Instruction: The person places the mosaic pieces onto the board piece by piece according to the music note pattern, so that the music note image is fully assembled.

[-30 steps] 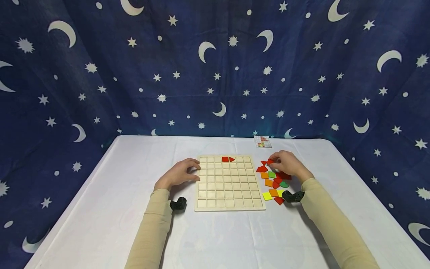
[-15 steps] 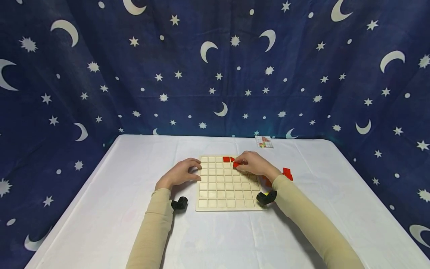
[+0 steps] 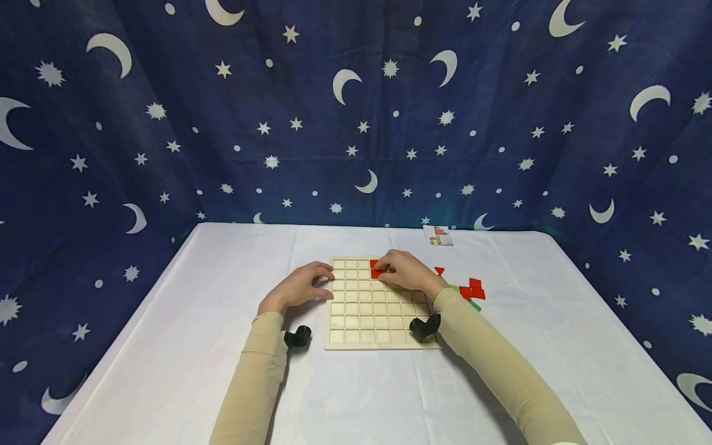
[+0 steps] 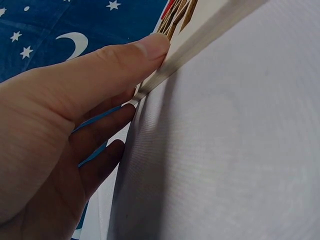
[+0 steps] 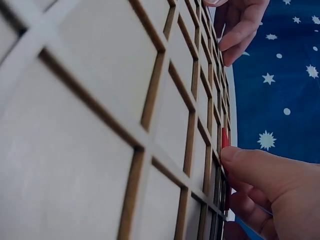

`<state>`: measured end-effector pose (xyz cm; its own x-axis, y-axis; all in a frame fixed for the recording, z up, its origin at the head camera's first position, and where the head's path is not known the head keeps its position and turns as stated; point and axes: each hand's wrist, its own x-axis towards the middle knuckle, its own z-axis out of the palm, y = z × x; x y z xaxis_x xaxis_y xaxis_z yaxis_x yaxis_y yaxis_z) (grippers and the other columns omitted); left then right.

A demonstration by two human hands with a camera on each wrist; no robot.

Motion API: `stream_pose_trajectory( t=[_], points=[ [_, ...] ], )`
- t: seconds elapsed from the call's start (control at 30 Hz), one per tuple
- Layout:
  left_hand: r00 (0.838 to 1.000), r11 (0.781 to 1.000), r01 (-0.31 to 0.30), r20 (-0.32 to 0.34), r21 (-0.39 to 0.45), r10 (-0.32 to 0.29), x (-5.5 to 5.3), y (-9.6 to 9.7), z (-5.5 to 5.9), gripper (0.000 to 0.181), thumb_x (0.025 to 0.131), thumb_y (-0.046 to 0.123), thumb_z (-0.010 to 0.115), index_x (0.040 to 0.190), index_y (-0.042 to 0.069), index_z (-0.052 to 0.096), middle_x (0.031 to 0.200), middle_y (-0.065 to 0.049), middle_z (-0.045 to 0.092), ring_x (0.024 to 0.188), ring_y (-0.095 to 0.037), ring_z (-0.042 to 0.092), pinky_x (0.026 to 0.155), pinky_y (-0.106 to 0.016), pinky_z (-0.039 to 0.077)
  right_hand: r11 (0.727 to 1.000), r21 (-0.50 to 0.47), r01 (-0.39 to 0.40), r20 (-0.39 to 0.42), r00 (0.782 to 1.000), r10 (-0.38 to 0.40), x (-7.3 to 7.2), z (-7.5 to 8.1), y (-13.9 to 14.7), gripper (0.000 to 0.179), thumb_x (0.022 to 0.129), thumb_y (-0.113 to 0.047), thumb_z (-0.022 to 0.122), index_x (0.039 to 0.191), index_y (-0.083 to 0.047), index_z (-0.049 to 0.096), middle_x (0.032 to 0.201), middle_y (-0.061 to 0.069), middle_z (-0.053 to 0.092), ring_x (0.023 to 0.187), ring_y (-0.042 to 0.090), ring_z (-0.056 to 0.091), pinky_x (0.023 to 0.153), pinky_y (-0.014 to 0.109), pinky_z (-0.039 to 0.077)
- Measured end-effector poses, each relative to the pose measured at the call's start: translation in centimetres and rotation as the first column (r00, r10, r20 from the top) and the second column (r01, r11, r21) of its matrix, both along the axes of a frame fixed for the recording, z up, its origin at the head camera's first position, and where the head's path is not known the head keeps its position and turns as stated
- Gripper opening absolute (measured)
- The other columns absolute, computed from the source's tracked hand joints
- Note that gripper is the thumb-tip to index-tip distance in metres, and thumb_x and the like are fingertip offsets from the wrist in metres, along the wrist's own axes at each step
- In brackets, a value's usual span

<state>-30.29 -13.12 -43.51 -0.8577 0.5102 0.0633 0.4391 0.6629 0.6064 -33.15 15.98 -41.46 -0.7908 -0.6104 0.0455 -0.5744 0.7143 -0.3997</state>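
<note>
Where the right hand (image 3: 406, 270) works: thumb and fingertips pinch a red tile (image 3: 376, 274), low at the second row from the far edge; whether it sits flush, I can't tell.
Just beyond the grip: a red square (image 3: 373, 264) in the far row, same column, right behind that tile.
Under the grip: the pale grid board (image 3: 384, 347), spreading left and toward the person.
Left of the grip: the left hand (image 3: 303, 284), thumb on the board's left rim, fingers loosely bent against its side.
Right of the grip: a red pointed piece (image 3: 439, 271), then loose red pieces (image 3: 475, 288) and a green piece (image 3: 475, 305), partly hidden by the right sleeve (image 3: 489, 346).
Beyond and right: a small printed card (image 3: 438, 235).
Farthest out: white tablecloth (image 3: 356, 395), then a starry blue curtain (image 3: 311, 93).
</note>
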Motion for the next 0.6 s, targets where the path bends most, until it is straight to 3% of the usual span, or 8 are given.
stream_pose_trajectory(
  t=[0.6],
  points=[
    [1.0,1.0,0.006,0.0,0.002,-0.006,0.16,-0.07,0.08,0.042,0.082,0.023,0.08,0.117,0.004,0.067,0.137,-0.012,0.054,0.131,-0.031,0.046,0.112,-0.043,0.036,1.0,-0.027,-0.004,-0.026,1.0,0.003,-0.06,-0.31,0.16,0.029,0.092,-0.018,0.069,0.118,-0.006,0.07,0.109,0.006,0.065,0.095,0.019,0.059,0.087,0.036,0.051]
  ],
)
